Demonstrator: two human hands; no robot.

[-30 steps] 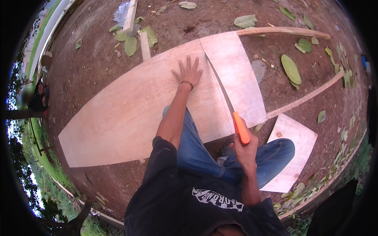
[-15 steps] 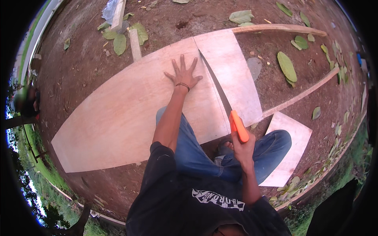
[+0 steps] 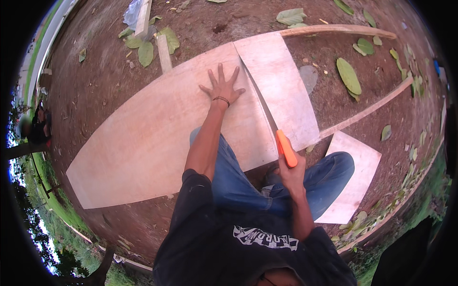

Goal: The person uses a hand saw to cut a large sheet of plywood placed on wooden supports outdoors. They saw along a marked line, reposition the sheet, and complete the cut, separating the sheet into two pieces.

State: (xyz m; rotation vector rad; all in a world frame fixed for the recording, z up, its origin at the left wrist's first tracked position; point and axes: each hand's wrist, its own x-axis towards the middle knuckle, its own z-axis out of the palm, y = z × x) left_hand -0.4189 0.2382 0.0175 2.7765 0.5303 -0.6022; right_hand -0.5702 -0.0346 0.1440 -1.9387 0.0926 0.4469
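Note:
A large sheet of pale plywood [image 3: 143,138] lies before me across wooden strips. My left hand [image 3: 222,89] rests flat on it with fingers spread, left of a long slanting line. In my right hand [image 3: 294,174] is the orange handle of a hand saw [image 3: 285,148]. The grey blade [image 3: 262,100] lies along that line, its tip toward the far edge, between the big left part and the smaller right-hand part [image 3: 284,81] of the sheet. How deep the teeth sit in the wood I cannot tell.
Wooden strips [image 3: 367,107] stick out to the right under the sheet, and another [image 3: 163,52] at its far side. A smaller plywood offcut [image 3: 355,176] lies by my right knee. Large green leaves [image 3: 348,76] are scattered over the brown soil. Clear plastic [image 3: 132,15] lies at the far left.
My right hand and the saw have moved slightly farther away from me and a little left, along the line. The left hand stays in place on the plywood.

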